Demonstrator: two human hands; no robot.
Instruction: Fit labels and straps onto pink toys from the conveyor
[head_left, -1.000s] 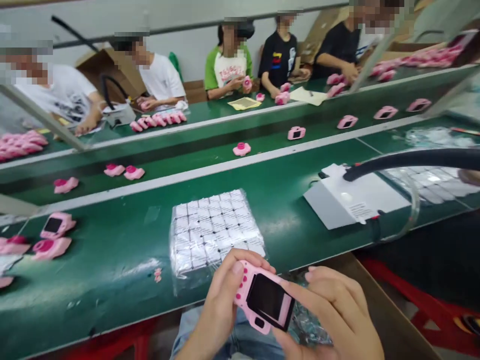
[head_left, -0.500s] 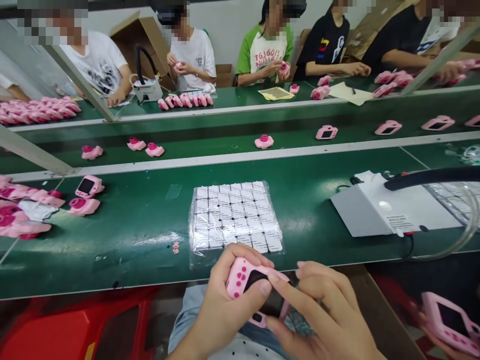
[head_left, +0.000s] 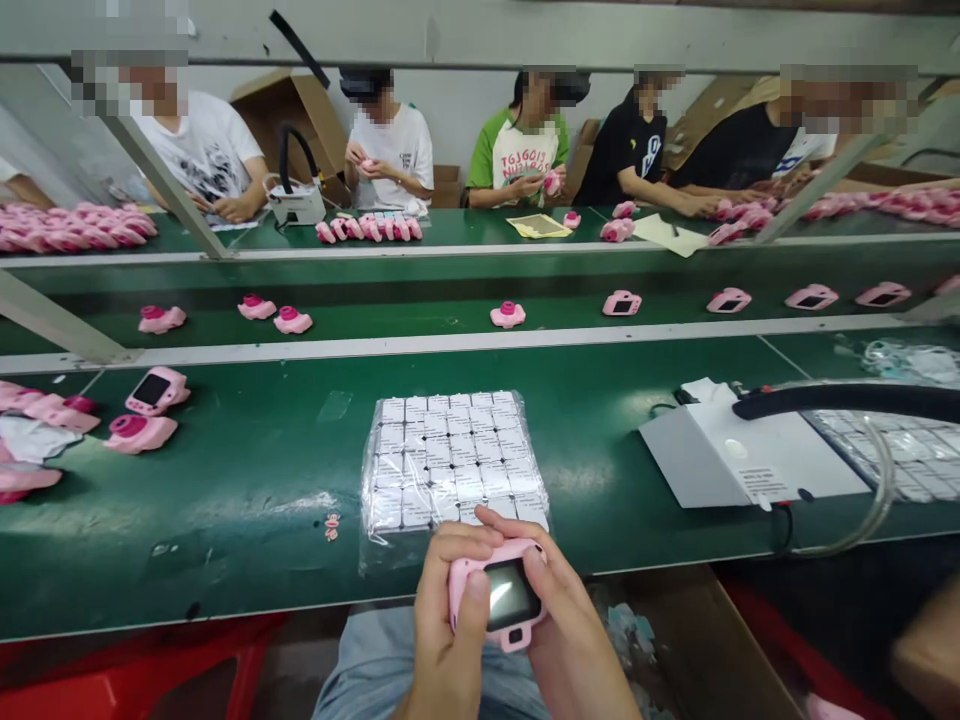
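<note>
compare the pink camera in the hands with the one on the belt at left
The held camera is gripped by the left hand and right hand, while the belt camera lies on the green belt. The held camera's screen shows a bright glare; the belt camera's looks dark. Both are pink with rectangular screens.

Near belt (head_left: 225, 530): shrink-wrapped box pack (head_left: 454, 460) mid, toy cams (head_left: 142, 410) to L, flat board (head_left: 750, 455) to R. Held cam (head_left: 510, 595) in L hand (head_left: 450, 630) + R hand (head_left: 570, 640), just before pack. 2nd belt (head_left: 450, 330) behind, w/ more cams (head_left: 810, 297) on it; co-workers (head_left: 525, 150) beyond.
</note>
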